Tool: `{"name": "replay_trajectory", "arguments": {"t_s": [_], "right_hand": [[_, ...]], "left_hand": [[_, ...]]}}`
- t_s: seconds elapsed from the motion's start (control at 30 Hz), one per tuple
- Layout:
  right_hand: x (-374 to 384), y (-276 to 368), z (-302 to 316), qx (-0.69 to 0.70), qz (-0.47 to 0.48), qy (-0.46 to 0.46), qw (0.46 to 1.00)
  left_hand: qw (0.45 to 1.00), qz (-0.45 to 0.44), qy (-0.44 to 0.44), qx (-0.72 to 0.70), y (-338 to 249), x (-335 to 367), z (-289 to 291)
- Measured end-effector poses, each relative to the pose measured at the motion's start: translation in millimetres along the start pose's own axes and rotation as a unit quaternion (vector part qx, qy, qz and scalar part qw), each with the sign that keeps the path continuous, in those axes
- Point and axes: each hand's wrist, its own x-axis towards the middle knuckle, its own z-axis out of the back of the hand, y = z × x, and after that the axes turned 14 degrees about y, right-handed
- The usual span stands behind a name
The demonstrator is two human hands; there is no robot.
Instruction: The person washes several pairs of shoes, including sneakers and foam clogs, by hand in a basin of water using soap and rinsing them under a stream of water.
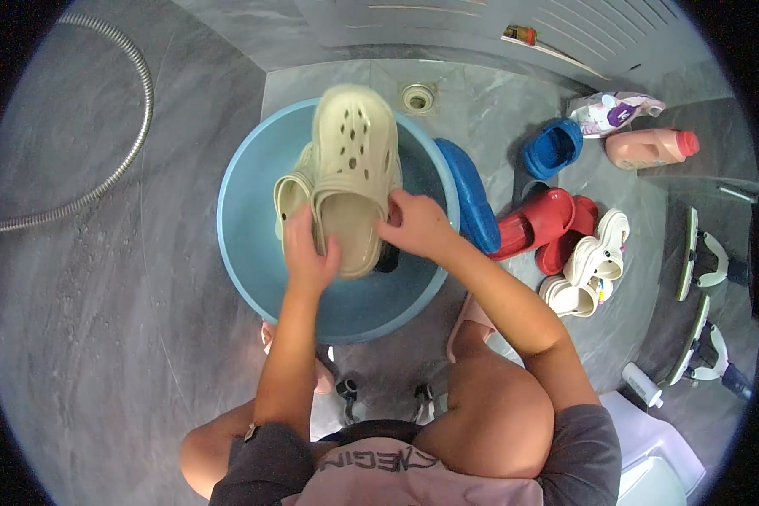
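Note:
A beige clog (356, 152) with holes in its upper is held over a blue basin (257, 278), toe pointing away from me. My left hand (309, 251) grips the clog's left edge near the heel, thumb apart over the opening. On the opposite edge, my right hand (419, 226) has its fingers closed at the clog's side. A second beige clog (292, 196) sits in the basin, partly covered by the first. Under the held clog a small dark thing (386, 258) shows; its kind is hidden.
Right of the basin lie blue clogs (553, 148), red slippers (535, 224) and white clogs (597, 253). Behind them are a pink bottle (649, 148) and a white-purple bag (611, 114). A drain (417, 99) lies beyond the basin; a metal hose (135, 143) curves at left.

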Motion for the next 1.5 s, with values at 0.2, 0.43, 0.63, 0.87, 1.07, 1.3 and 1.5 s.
{"name": "replay_trajectory", "arguments": {"t_s": [0.2,0.43,0.63,0.87,1.07,1.3,1.5], "right_hand": [[-8.9,-7.8,-6.9,-0.113,0.014,0.067,0.991],[-10.6,-88.6,38.1,-0.102,0.035,-0.342,0.934],[-32.4,-159.6,13.5,-0.001,-0.258,-0.113,0.96],[-39.0,-152.6,69.4,0.524,-0.087,-0.261,0.806],[-67.4,-127.8,106.2,0.69,0.117,-0.136,0.701],[-71.0,-86.4,141.4,0.515,0.205,-0.202,0.808],[-88.1,-73.3,150.7,0.139,0.176,-0.195,0.955]], "left_hand": [[0.992,0.031,0.098,0.075,19.5,-2.5,-14.1],[0.997,-0.016,-0.009,0.071,-51.3,53.4,-48.9],[0.993,-0.079,0.091,0.018,-113.6,77.4,-107.5],[0.99,-0.04,0.071,-0.118,-121.8,90.1,-146.3],[0.959,0.075,0.073,-0.264,-132.8,122.8,-152.0],[0.921,0.036,0.111,-0.371,-151.5,168.5,-117.7],[0.935,-0.2,0.008,-0.292,-166.7,177.0,-104.8]]}}
